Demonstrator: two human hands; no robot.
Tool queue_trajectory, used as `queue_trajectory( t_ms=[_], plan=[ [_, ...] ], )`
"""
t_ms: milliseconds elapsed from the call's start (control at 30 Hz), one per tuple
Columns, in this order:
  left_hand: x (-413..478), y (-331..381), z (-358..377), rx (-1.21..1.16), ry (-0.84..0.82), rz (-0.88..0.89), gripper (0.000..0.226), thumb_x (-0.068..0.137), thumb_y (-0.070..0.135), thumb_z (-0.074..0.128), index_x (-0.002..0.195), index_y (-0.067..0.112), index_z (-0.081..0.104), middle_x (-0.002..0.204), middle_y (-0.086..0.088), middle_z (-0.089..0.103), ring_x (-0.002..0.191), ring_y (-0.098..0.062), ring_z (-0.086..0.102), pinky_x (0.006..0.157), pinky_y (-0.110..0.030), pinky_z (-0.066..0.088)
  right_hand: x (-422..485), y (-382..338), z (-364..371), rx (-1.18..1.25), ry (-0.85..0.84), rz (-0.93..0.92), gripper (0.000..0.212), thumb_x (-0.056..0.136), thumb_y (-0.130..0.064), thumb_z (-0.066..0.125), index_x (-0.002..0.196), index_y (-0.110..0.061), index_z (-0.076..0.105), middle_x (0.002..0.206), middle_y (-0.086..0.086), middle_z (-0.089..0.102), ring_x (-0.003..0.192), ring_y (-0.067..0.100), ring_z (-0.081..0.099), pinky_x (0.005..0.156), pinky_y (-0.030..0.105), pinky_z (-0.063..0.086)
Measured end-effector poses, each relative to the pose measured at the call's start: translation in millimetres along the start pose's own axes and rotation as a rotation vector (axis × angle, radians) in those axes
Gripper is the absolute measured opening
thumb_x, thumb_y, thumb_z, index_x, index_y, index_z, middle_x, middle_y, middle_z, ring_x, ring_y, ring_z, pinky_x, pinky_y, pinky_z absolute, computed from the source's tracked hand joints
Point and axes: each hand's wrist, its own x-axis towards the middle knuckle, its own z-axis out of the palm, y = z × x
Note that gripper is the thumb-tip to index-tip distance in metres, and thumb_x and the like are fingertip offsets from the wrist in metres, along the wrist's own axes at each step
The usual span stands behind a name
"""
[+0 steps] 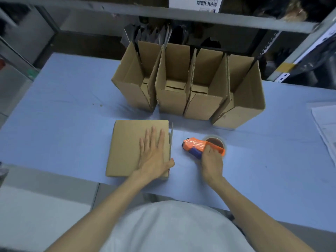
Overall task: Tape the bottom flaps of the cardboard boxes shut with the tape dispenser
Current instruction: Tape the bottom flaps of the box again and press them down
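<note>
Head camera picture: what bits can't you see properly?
Head view:
Flat box: the left hand covers part of its top; its underside faces down.
Tape dispenser: the right hand wraps its handle and hides part of the roll.
Rightmost upright box: its own walls hide the bottom.
Papers: cut off by the right edge.
Shelf label: blurred, cut by the top edge.

One wide-angle view only, worn on the head, looking forward and steeply down across the counter (54,106) from its near edge. Close above both forearms and the shirt (172,228) at the bottom, with left hand (154,153) and right hand (211,164) near centre. Farther off, upright boxes (172,104) mid-frame and a shelf (181,15) along the top, lines bowed by the lens.
</note>
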Motion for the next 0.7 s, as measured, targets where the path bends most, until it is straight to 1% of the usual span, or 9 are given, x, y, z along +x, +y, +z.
queue_trajectory(
  t_ms=[33, 100, 167, 233, 300, 400, 467, 600, 700],
  plan=[
    [1.5, -7.6, -4.8, 0.011, -0.018, 0.035, 0.11, 0.078, 0.049, 0.058, 0.149, 0.023, -0.021, 0.158, -0.009, -0.026, 0.145, -0.028, -0.025, 0.116, -0.045, -0.013, 2.4, -0.1, -0.4, 0.045, 0.011, 0.013, 0.034, 0.092, -0.014, 0.05, 0.123, -0.002, 0.045, 0.123, 0.016, 0.054, 0.107, 0.03, 0.052, 0.081, 0.035, 0.04],
    [1.4, -17.5, -17.4, -0.003, -0.051, 0.069, 0.108, 0.078, 0.045, 0.059, 0.15, 0.025, -0.019, 0.159, -0.005, -0.025, 0.145, -0.023, -0.025, 0.117, -0.041, -0.012, 0.5, 1.7, -5.8, 0.147, 0.034, 0.007, 0.026, 0.098, -0.014, 0.039, 0.119, -0.002, 0.05, 0.118, 0.015, 0.056, 0.106, 0.032, 0.052, 0.08, 0.035, 0.036],
    [-2.4, -15.8, -32.8, -0.204, -0.021, 0.121, 0.097, 0.084, 0.038, 0.061, 0.154, 0.024, -0.005, 0.162, 0.0, -0.013, 0.148, -0.017, -0.016, 0.121, -0.038, -0.006, -11.5, 2.8, -22.1, 0.234, 0.081, -0.077, 0.015, 0.094, -0.014, 0.049, 0.106, -0.005, 0.052, 0.102, 0.01, 0.059, 0.09, 0.031, 0.054, 0.069, 0.035, 0.038],
    [-8.2, -6.0, -53.1, -0.549, 0.086, 0.201, 0.074, 0.091, 0.024, 0.059, 0.153, 0.022, 0.019, 0.161, 0.007, 0.011, 0.148, -0.006, 0.005, 0.121, -0.028, 0.009, -27.9, 0.8, -44.2, 0.261, 0.15, -0.242, 0.017, 0.084, -0.007, 0.064, 0.095, -0.004, 0.052, 0.09, 0.009, 0.058, 0.077, 0.031, 0.052, 0.06, 0.038, 0.044],
    [-15.6, 2.9, -76.2, -0.7, 0.124, 0.259, 0.059, 0.093, 0.018, 0.056, 0.147, 0.026, 0.035, 0.155, 0.014, 0.029, 0.141, 0.004, 0.025, 0.115, -0.019, 0.022, -43.2, -5.9, -67.6, 0.245, 0.212, -0.378, 0.022, 0.078, -0.005, 0.072, 0.088, -0.005, 0.053, 0.082, 0.008, 0.058, 0.071, 0.03, 0.052, 0.055, 0.041, 0.046],
    [-26.8, 7.9, -104.4, -0.661, 0.074, 0.334, 0.04, 0.087, 0.015, 0.056, 0.126, 0.027, 0.059, 0.128, 0.015, 0.059, 0.118, 0.003, 0.052, 0.102, -0.021, 0.041, -56.6, -16.4, -94.1, 0.247, 0.278, -0.485, 0.027, 0.074, -0.006, 0.079, 0.081, -0.006, 0.053, 0.076, 0.005, 0.057, 0.066, 0.027, 0.05, 0.052, 0.037, 0.044],
    [-33.5, 9.9, -116.8, -0.641, 0.102, 0.369, 0.027, 0.086, 0.008, 0.058, 0.105, 0.023, 0.069, 0.105, 0.013, 0.067, 0.101, -0.002, 0.061, 0.09, -0.023, 0.047, -60.9, -21.1, -104.5, 0.232, 0.295, -0.548, 0.027, 0.073, -0.007, 0.08, 0.08, -0.006, 0.055, 0.075, 0.004, 0.056, 0.064, 0.025, 0.049, 0.051, 0.034, 0.043],
    [-36.4, 10.3, -128.5, -0.659, 0.167, 0.366, 0.019, 0.082, 0.008, 0.069, 0.081, 0.027, 0.071, 0.083, 0.012, 0.067, 0.084, -0.006, 0.063, 0.077, -0.022, 0.048, -61.4, -22.6, -116.0, 0.276, 0.203, -0.636, 0.027, 0.076, -0.012, 0.079, 0.09, -0.008, 0.058, 0.081, 0.001, 0.057, 0.068, 0.021, 0.049, 0.056, 0.031, 0.043],
    [-29.7, 6.5, -126.7, -0.756, 0.115, 0.307, 0.017, 0.082, 0.012, 0.073, 0.076, 0.028, 0.072, 0.078, 0.009, 0.065, 0.075, -0.003, 0.061, 0.071, -0.017, 0.047, -53.6, -19.1, -125.8, 0.456, -0.062, -0.603, 0.04, 0.074, -0.028, 0.076, 0.105, -0.019, 0.053, 0.085, -0.009, 0.062, 0.072, 0.014, 0.055, 0.06, 0.028, 0.045]
  ],
)
